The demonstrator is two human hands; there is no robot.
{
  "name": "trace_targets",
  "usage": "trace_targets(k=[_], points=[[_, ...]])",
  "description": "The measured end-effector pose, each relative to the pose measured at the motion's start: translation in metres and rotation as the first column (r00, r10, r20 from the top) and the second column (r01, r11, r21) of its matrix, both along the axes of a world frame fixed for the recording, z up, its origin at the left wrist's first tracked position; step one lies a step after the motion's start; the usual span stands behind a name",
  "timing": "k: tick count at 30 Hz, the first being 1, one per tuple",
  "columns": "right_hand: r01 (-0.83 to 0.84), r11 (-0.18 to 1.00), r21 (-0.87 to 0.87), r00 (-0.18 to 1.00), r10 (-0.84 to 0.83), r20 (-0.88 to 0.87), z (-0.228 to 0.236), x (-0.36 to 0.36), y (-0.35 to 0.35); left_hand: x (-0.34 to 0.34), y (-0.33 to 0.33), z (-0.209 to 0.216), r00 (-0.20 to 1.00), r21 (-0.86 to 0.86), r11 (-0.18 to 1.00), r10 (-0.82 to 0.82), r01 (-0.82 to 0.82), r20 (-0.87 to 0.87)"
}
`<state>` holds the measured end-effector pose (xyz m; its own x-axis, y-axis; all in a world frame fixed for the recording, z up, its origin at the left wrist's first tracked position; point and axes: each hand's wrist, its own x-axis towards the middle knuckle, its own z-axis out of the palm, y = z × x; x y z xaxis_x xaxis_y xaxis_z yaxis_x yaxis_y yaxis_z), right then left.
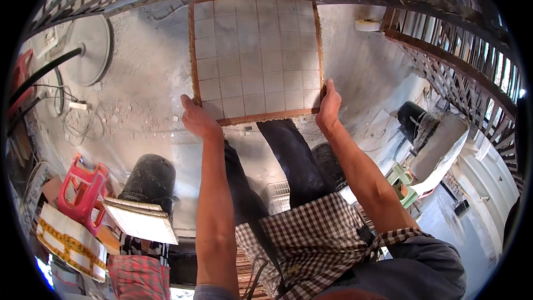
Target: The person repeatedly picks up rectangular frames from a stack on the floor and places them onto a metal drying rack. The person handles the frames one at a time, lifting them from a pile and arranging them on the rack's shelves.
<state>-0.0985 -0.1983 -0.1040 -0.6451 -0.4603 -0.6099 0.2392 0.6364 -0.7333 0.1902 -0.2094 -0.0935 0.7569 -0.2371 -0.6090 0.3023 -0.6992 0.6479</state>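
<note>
A rectangular framed mesh panel (256,55) with a pale face, ruled into squares, is held out in front of me, tilted. Its thin border is reddish brown and rough along the outside. My left hand (201,118) is closed on the near left corner, thumb along the side. At the near right corner my right hand (328,104) grips the frame, thumb pointing up its edge. The fingers of both hands are partly hidden. Below the panel show my dark trousers (291,155) and a brown checked apron (311,233).
Slatted wooden racks (455,58) line the far side and right. A round stand base (89,50) and cables lie at left. Nearer left are a red stool (83,194) and a black bucket (149,180) beside pale flat panels (143,219). A tape roll (367,25) lies far right.
</note>
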Motion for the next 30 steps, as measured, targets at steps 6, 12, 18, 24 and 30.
trace_targets(k=[6,12,18,24,30], points=[[0.039,0.998,-0.058,0.999,-0.037,0.04,-0.027,-0.007,-0.02,-0.006,-0.022,-0.019,0.996,-0.063,0.997,0.034,-0.04,-0.088],[0.063,0.998,-0.03,0.998,-0.062,0.022,-0.051,-0.013,-0.034,-0.008,-0.045,-0.039,0.993,-0.015,0.999,0.031,-0.033,-0.11],[0.133,0.982,-0.13,0.987,-0.119,0.11,-0.068,-0.014,-0.071,-0.006,-0.086,-0.068,0.996,-0.079,0.997,-0.021,0.015,-0.083],[0.247,0.941,-0.23,0.959,-0.203,0.2,-0.086,0.013,-0.095,0.02,-0.137,-0.112,0.987,-0.163,0.974,-0.158,0.157,0.004],[0.273,0.949,-0.157,0.96,-0.257,0.113,-0.097,0.028,-0.107,0.028,-0.177,-0.11,0.964,-0.309,0.949,-0.137,0.063,-0.226]])
